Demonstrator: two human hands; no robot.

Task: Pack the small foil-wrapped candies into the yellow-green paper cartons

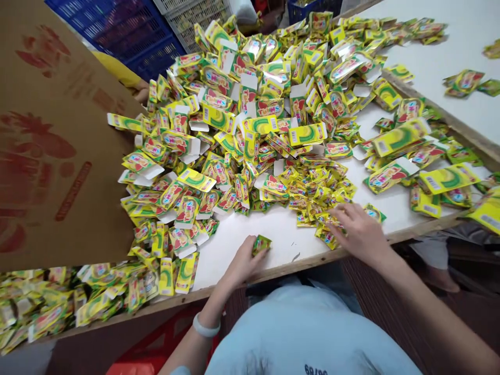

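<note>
1. Head view: nearest to me is my light blue shirt [312,333], with a pale band [205,327] around my left wrist and a red stool [156,346] low on that side.
2. My left hand [242,260] is just over the table's wooden front edge [289,269], thumb and fingers pinching a small green packet [261,244] above the white tabletop [273,223].
3. My right hand [358,229] reaches over the small yellow packets [318,190], fingers spread and bent at the near end of their heap; I cannot tell whether they grip one.
4. Beyond my hands rises a big pile of small printed boxes [217,119], many with white flaps sticking out.
5. On my left a tall brown carton [94,172] stands against that pile; behind it show another person's yellow sleeve [117,70] and hand [142,92].
6. To my right, past a wooden strip [441,107], more packets [464,82] lie on a white surface.
7. Farthest off are stacked blue crates [117,31].
</note>
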